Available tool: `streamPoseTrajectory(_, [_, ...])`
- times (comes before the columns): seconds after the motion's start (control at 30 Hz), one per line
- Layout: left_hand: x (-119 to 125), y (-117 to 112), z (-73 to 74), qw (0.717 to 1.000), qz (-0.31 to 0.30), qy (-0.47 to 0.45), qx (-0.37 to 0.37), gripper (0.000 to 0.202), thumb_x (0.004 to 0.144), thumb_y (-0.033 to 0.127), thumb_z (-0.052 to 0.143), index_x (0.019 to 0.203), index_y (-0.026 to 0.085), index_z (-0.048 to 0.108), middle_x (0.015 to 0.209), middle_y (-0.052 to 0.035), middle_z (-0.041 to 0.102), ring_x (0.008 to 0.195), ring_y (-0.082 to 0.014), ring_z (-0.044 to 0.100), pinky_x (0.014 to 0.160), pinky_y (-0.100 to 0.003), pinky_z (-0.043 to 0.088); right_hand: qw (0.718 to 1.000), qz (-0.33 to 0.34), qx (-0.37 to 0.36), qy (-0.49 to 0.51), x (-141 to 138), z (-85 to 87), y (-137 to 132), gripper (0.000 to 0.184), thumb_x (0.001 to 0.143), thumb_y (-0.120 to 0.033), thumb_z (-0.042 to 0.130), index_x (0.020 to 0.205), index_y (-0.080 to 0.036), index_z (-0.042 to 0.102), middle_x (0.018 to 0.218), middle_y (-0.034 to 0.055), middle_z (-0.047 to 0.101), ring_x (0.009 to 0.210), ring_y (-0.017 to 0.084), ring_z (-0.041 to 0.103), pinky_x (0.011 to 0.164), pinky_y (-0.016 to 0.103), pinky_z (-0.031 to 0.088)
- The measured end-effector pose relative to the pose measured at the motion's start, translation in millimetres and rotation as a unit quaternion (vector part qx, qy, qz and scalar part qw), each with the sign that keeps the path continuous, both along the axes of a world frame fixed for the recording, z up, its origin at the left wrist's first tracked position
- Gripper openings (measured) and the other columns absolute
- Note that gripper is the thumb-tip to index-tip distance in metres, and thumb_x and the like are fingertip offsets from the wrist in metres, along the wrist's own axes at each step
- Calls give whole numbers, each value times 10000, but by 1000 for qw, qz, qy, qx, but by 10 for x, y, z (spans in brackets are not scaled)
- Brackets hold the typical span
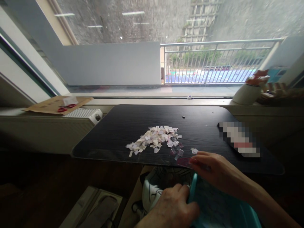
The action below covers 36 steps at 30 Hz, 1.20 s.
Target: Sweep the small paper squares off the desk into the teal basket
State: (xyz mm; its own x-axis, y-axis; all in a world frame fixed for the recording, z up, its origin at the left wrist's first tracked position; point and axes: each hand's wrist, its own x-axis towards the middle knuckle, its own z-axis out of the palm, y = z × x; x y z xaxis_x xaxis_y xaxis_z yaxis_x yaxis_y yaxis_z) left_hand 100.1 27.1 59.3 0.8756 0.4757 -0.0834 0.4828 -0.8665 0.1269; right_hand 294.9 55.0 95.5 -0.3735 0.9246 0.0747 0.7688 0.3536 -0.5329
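A heap of several small white and pinkish paper scraps (155, 139) lies on a black table (118, 126). My left hand (171, 207) is closed around the rim of a teal plastic bin (213, 205) held just below the table's front edge. At that edge my right hand (213, 169) pinches a thin pink translucent strip (184, 162), close to a few loose scraps (178, 152).
A blurred-out flat object (238, 139) lies at the table's right. A white pot (247, 93) stands on the window sill at right; a brown envelope with red bits (58, 104) lies on the left sill above a radiator (83, 113). Cloth and cables (152, 191) sit under the table.
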Motion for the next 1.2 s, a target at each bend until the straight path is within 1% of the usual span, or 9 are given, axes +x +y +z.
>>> streamPoseTrajectory(0.07, [-3,11,7,1000,-2,-11,-5,239,867,451,604,817,218,595,793,-32,501,715,-209,519,529,-252,398,1000,4,-4,6,28,3,-1,197,900,-250,472,819,-225,650,775,-2,603,670,119,543,609,231,375])
streamPoseTrajectory(0.13, [-2,23,26,1000,-4,-15,-12,329,826,544,618,831,216,598,813,-38,509,727,-216,525,536,-257,408,1000,-20,14,16,67,-9,33,197,907,-275,467,869,-227,654,807,5,607,678,120,550,614,235,381])
streamPoseTrajectory(0.2, [3,29,47,1000,-5,-6,-13,313,809,524,649,850,219,597,833,-40,519,740,-219,535,540,-258,415,998,-50,34,12,104,-32,77,204,909,-295,466,933,-229,657,825,10,607,661,121,545,607,242,384])
streamPoseTrajectory(0.27, [9,27,59,1000,-3,5,-11,258,824,471,651,851,221,593,831,-39,522,739,-217,540,539,-259,419,998,-58,40,-3,121,-48,90,215,911,-296,461,941,-226,662,815,13,602,651,124,541,605,246,386])
streamPoseTrajectory(0.43, [11,20,55,1000,-2,-4,-16,304,788,500,683,832,214,588,824,-37,520,732,-217,538,540,-261,428,1000,-8,7,-18,80,-10,-7,225,915,-278,454,919,-241,676,818,10,611,669,122,550,615,238,394])
streamPoseTrajectory(0.63, [-4,32,86,1000,1,-19,-21,331,766,514,702,824,212,579,837,-38,526,743,-221,545,553,-271,443,999,-18,33,-13,34,27,33,240,911,-277,454,878,-216,683,769,22,612,651,128,543,598,238,393])
streamPoseTrajectory(0.87, [-6,21,82,1000,2,-15,-26,326,745,492,729,827,210,587,836,-39,533,745,-220,548,558,-270,440,1000,13,4,-2,20,40,-53,233,900,-250,462,872,-234,692,771,22,630,642,126,549,580,227,398])
streamPoseTrajectory(1.03, [-20,33,129,999,5,3,-39,311,755,478,727,842,212,591,852,-38,532,769,-224,547,575,-270,439,999,-7,34,-9,-31,29,49,224,896,-250,468,903,-222,690,759,18,617,640,125,546,582,224,388])
streamPoseTrajectory(1.2, [-64,55,92,999,17,-12,-43,323,754,483,727,841,207,581,853,-32,514,764,-219,527,579,-267,428,1000,23,6,-9,-12,46,26,223,897,-248,469,849,-229,686,755,11,621,644,119,553,583,215,388])
